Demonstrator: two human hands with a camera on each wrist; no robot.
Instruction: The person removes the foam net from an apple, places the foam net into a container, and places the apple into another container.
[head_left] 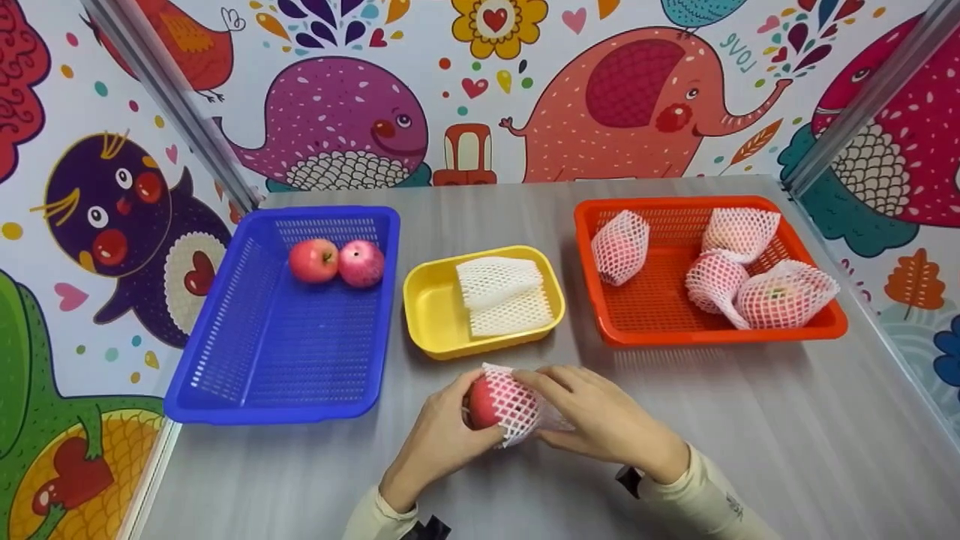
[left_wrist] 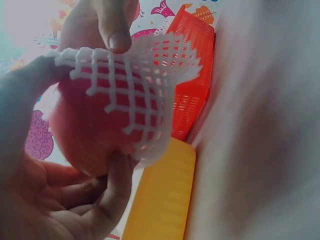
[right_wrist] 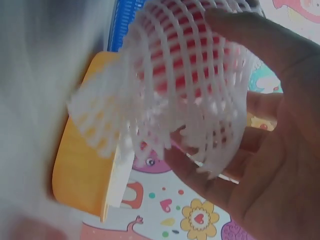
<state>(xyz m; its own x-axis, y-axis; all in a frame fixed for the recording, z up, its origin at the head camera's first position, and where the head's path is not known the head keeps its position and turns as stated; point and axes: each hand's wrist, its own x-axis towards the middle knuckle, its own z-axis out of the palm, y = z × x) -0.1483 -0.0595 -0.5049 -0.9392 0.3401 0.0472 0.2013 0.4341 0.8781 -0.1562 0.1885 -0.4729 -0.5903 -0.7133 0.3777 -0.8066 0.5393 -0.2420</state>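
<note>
My left hand (head_left: 441, 429) grips a red apple (head_left: 482, 406) above the table, in front of the yellow basket. A white foam net sleeve (head_left: 514, 411) covers the apple's right part; the left part is bare. With thumb and fingers, my right hand (head_left: 604, 412) holds the sleeve from the right. In the left wrist view, the sleeve's cut edge (left_wrist: 112, 107) crosses the apple (left_wrist: 82, 125), and my left fingers curl beneath the fruit. The right wrist view shows the sleeve's loose end (right_wrist: 210, 145) hanging past the apple, with my right fingers around it.
A blue basket (head_left: 281, 412) at left holds two bare apples (head_left: 313, 261). The yellow basket (head_left: 424, 319) in the middle contains flat foam nets (head_left: 504, 296). At right, a red basket (head_left: 645, 334) holds several net-wrapped apples (head_left: 621, 247). Printed walls (head_left: 480, 97) and metal posts bound the table.
</note>
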